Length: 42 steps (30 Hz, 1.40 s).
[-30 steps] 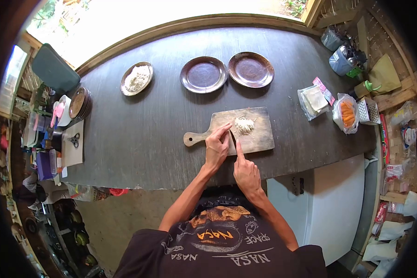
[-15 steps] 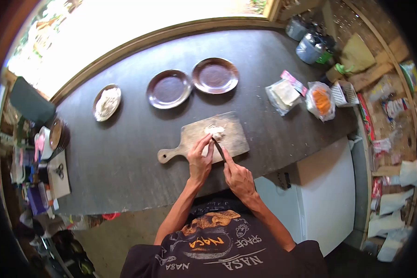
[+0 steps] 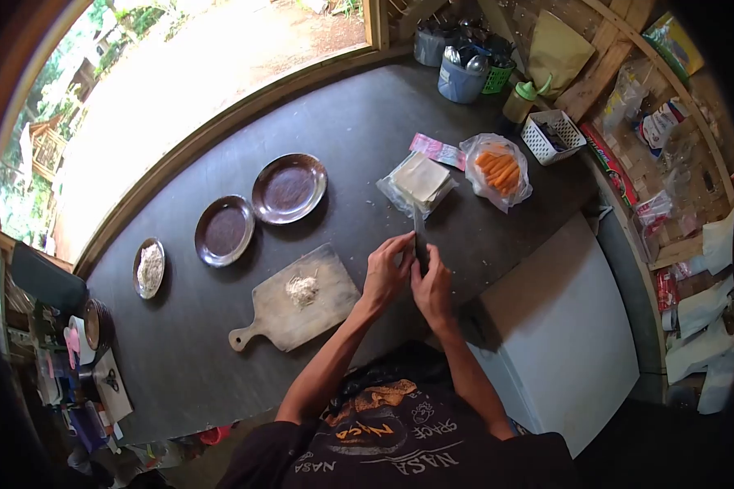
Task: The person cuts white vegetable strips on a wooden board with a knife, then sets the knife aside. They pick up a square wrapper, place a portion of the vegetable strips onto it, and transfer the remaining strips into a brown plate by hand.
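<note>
A knife (image 3: 418, 231) points away from me above the table's right part, its handle in my right hand (image 3: 432, 285), whose fingers are wrapped round it. My left hand (image 3: 389, 269) is beside it, fingers bent close to the knife; whether it touches the blade is unclear. Beyond the knife tip lies a stack of pale square sheets (image 3: 420, 177) on clear plastic. To the left, the wooden cutting board (image 3: 326, 281) bears a small heap of pale shredded food (image 3: 302, 290).
Two brown plates (image 3: 289, 188) (image 3: 225, 231) and an oval dish of pale food (image 3: 150, 269) stand at the left. A bag of orange sticks (image 3: 498, 169), a white basket (image 3: 553, 137), a sauce bottle (image 3: 519, 103) and a utensil tub (image 3: 462, 81) are at the right.
Both hands have left the cutting board and moved right with the knife, towards the stack of sheets. The knife now points away from me. The view has turned to the right.
</note>
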Each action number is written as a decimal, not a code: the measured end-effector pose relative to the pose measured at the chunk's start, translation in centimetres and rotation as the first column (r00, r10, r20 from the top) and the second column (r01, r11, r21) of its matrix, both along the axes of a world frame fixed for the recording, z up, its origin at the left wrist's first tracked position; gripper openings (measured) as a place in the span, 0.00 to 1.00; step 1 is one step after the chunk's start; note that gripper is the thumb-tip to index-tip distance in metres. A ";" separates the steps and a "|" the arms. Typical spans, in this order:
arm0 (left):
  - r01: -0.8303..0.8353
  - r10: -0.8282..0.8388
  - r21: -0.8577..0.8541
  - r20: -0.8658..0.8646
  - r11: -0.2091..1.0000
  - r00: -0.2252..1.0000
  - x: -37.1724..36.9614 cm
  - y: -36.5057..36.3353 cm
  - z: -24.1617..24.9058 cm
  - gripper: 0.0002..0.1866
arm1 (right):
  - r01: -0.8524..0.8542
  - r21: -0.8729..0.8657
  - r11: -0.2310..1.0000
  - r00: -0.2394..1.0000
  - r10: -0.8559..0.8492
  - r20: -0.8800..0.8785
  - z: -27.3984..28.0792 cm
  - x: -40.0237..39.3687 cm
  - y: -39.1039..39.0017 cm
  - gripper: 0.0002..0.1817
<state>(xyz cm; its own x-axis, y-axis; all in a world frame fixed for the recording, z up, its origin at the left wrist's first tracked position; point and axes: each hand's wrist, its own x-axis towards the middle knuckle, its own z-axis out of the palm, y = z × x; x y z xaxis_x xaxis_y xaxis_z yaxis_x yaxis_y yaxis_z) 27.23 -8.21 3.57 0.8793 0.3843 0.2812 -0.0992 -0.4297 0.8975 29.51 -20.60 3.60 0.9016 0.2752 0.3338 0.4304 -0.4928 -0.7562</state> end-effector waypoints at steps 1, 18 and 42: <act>-0.013 0.010 0.057 0.062 0.998 0.998 2.1 -0.1 -0.3 0.18 | -0.003 0.030 1.000 0.997 0.005 -0.080 0.7 2.0 -0.2 0.19; -0.298 0.300 0.332 0.046 0.895 0.953 15.0 2.8 -1.2 0.18 | 0.019 -0.234 0.972 0.978 -0.066 -0.196 -0.9 9.2 -3.0 0.27; -0.302 0.319 0.162 -0.085 0.939 0.944 15.4 3.8 0.0 0.10 | 0.049 -0.136 0.990 0.993 -0.034 0.111 -0.8 19.5 1.7 0.17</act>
